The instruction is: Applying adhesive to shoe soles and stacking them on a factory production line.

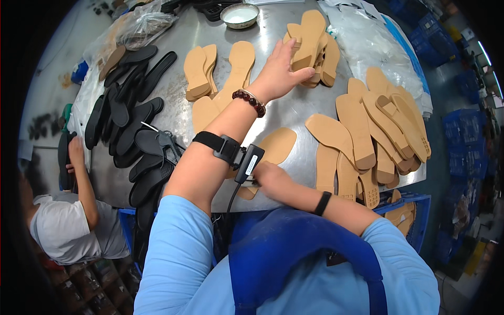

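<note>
My left hand reaches across the metal table to a stack of tan shoe soles. Its fingers are stretched and the thumb stands apart, at the heel end of the stack. Close to the front edge, my right hand is curled and slightly blurred; a small greyish thing shows by its fingers, too unclear to name. Just beyond that hand lies a tan sole, and part of another shows below it. My left forearm partly covers more tan soles.
Black soles are heaped on the left, and tan soles on the right. At the back stand a bowl of white stuff and plastic bags. A co-worker handles a black sole at far left. Blue crates stand beyond.
</note>
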`<action>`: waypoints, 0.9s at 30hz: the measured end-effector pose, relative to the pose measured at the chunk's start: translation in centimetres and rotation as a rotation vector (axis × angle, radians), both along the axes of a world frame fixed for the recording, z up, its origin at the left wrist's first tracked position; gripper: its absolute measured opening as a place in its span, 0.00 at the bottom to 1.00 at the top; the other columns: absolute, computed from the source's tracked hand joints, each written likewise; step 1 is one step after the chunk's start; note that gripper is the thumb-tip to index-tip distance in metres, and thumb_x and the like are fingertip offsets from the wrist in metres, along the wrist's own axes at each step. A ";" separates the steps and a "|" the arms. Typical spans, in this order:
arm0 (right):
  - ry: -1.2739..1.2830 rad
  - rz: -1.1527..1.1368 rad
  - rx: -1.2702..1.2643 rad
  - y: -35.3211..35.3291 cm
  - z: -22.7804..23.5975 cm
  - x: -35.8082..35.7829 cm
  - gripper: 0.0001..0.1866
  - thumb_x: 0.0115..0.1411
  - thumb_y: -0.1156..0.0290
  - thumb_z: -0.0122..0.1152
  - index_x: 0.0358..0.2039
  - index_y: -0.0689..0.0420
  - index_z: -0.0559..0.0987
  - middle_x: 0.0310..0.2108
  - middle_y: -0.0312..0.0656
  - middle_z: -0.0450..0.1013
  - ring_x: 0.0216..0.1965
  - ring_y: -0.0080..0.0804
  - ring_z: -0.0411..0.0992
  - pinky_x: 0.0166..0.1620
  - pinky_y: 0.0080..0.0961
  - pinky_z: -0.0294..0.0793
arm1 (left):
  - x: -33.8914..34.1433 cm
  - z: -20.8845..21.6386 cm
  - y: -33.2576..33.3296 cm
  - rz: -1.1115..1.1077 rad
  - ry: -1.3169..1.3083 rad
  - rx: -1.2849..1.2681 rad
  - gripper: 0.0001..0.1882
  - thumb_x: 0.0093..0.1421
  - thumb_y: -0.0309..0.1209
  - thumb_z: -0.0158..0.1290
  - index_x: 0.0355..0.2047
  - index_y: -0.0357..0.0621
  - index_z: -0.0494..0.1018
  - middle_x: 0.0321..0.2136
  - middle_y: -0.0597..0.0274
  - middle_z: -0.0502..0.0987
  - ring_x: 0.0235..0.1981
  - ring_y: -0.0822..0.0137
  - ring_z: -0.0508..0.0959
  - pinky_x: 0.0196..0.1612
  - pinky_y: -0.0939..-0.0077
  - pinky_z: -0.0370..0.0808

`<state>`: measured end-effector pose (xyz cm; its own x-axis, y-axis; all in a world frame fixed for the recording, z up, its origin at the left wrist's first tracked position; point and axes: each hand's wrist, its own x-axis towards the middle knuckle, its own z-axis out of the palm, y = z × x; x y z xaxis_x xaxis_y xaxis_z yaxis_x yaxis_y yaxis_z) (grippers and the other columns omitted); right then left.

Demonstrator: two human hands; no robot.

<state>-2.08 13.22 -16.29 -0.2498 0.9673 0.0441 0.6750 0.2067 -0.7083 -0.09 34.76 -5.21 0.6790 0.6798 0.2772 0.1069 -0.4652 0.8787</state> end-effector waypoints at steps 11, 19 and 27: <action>-0.155 -0.609 0.205 6.5 -2.1 12.2 0.19 0.52 0.75 0.64 0.43 0.60 0.69 0.36 0.52 0.72 0.41 0.51 0.71 0.42 0.40 0.71 | -14.9 -9.3 -17.4 0.020 0.778 0.224 0.45 0.42 0.30 0.64 0.62 0.42 0.57 0.59 0.40 0.59 0.55 0.40 0.65 0.57 0.54 0.66; 0.419 -0.970 0.064 1.3 2.7 15.7 0.21 0.54 0.72 0.67 0.45 0.60 0.68 0.33 0.42 0.73 0.32 0.29 0.72 0.38 0.26 0.73 | -18.2 -6.4 -14.4 0.442 0.442 0.335 0.34 0.39 0.26 0.59 0.53 0.43 0.70 0.55 0.47 0.66 0.54 0.47 0.66 0.59 0.58 0.63; 0.690 -1.197 0.307 -6.2 7.7 22.3 0.21 0.57 0.73 0.66 0.47 0.59 0.67 0.34 0.36 0.70 0.34 0.21 0.68 0.37 0.18 0.71 | -12.5 -7.0 -9.1 0.252 0.284 0.140 0.28 0.53 0.27 0.59 0.56 0.40 0.67 0.54 0.44 0.69 0.51 0.53 0.72 0.54 0.65 0.69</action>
